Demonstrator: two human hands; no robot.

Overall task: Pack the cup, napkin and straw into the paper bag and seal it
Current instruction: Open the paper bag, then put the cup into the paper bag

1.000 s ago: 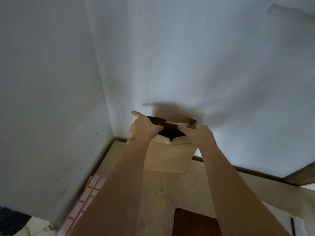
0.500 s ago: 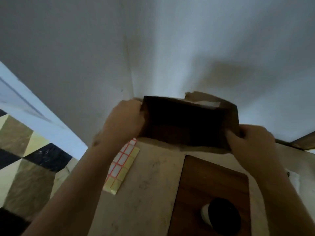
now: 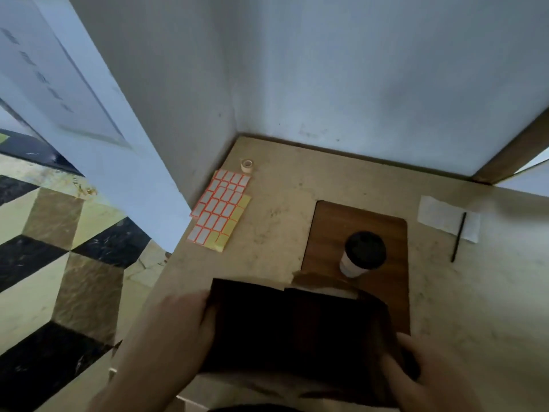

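The brown paper bag (image 3: 323,282) stands open near the table's front edge, its inside dark. My left hand (image 3: 184,325) grips its left rim and my right hand (image 3: 421,373) grips its right rim, holding the mouth wide. A white paper cup with a black lid (image 3: 362,253) stands upright on a wooden board (image 3: 395,292) just behind the bag. Farther right lie a white napkin (image 3: 439,217) and a thin black straw (image 3: 459,237) across its edge.
A sheet of orange-bordered stickers (image 3: 221,208) and a small tape roll (image 3: 246,165) lie at the table's left rear. Grey walls close the table (image 3: 273,215) at the back and left. Patterned floor shows beyond the left edge.
Both hands have brought the bag from near the back wall toward me and down to the front edge. Its mouth has been pulled open. The view tilted down, revealing cup, napkin and straw.
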